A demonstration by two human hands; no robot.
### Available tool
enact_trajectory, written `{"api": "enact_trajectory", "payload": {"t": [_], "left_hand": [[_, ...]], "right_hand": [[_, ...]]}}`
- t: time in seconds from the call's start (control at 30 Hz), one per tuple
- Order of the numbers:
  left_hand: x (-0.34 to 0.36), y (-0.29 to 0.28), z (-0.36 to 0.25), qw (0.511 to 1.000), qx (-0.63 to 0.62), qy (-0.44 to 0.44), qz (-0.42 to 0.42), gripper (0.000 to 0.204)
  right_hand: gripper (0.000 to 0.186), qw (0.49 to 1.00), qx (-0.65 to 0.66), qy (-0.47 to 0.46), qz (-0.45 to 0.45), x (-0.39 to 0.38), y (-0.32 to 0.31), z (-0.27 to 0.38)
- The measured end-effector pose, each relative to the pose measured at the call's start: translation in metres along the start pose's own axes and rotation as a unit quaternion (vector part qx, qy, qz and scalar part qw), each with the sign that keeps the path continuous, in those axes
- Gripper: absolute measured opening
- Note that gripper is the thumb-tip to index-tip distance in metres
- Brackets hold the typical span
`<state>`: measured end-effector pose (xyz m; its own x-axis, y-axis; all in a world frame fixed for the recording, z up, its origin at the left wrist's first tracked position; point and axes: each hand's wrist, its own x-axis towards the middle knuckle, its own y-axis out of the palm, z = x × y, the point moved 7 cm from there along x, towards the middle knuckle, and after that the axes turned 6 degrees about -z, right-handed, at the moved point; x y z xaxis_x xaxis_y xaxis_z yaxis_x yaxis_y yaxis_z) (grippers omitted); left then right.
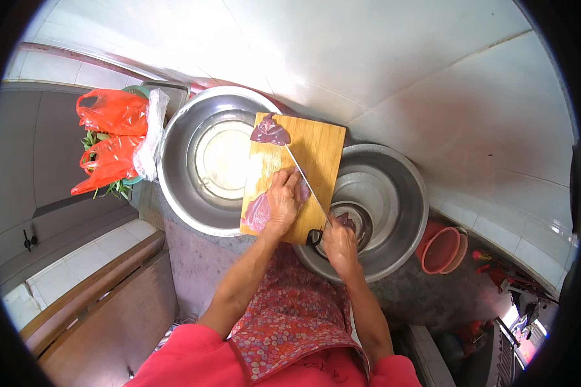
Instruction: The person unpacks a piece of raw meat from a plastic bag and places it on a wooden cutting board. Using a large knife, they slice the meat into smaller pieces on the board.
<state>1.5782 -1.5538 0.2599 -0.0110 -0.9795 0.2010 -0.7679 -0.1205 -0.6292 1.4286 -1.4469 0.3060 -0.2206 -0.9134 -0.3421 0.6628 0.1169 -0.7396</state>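
Wooden cutting board (326, 138) under left hand (283, 201), fingers bunched over pink meat (258, 213); can't tell if pinching. Right hand (340, 246): fingers wrapped round knife (299, 169), blade just right of left fingers. Dark red meat piece (271, 133) beyond left fingertips. Steel basin (173, 193) left of left fingers.

Chopping board (317, 143): wood, smooth, with visible grain. Knife (299, 169): blade of smooth, bright metal. Dark meat piece (270, 132) at the board's far end: moist, glossy. Left basin (179, 164) and right basin (408, 206): metal, smooth, with reflective walls. Red carrier bags (113, 114) at left: thin plastic film, creased, glossy. Adjacent pale bag (152, 135): translucent plastic film, crinkled. Red bucket (440, 250) at right: smooth plastic. Wall tiles (400, 64): smooth, glossy. Apron (284, 309): printed cloth. Sleeves (187, 358): matt cloth.
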Motion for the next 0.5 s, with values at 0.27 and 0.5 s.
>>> {"api": "enact_trajectory", "payload": {"t": [0.27,0.5], "left_hand": [[0.008,-0.013,-0.019,0.998,0.029,0.013,-0.056,0.021],[0.006,-0.006,-0.015,0.999,0.038,-0.008,-0.009,0.024]], "right_hand": [[0.03,0.998,0.006,0.058,0.002,-0.04,-0.026,-0.027],[0.033,0.996,-0.072,-0.031,-0.032,-0.04,-0.033,-0.006]]}}
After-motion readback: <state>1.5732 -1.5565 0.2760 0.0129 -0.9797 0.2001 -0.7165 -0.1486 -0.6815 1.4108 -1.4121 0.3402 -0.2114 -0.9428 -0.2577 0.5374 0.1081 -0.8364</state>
